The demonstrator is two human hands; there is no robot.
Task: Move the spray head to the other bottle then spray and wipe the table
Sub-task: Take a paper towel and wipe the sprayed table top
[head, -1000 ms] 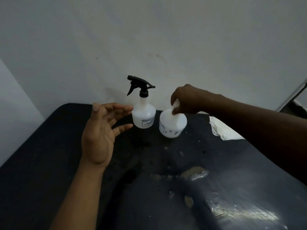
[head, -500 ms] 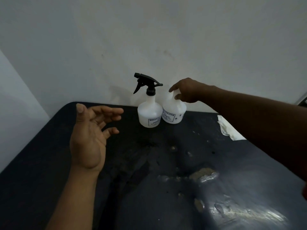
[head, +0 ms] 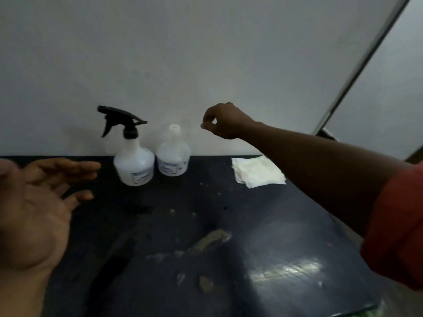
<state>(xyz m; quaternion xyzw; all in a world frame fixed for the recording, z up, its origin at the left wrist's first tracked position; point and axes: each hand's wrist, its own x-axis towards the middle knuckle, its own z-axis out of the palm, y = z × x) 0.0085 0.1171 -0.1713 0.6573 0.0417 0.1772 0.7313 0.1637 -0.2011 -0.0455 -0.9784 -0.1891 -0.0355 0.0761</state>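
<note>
Spray head (head: pixel 121 120), black, sits screwed on the white bottle (head: pixel 134 164) just beyond our left hand (head: pixel 39 202), whose fingers are spread apart, palm up, holding nothing. Our right hand (head: pixel 223 121) hangs in the air with thumb and forefinger pinched together, empty as far as we can see, just right of the open neck of the second bottle (head: pixel 173 160), which stands beside the first. Below that wrist a white cloth (head: pixel 257 171) lies flat on the dark, smeared table (head: pixel 229 259).
</note>
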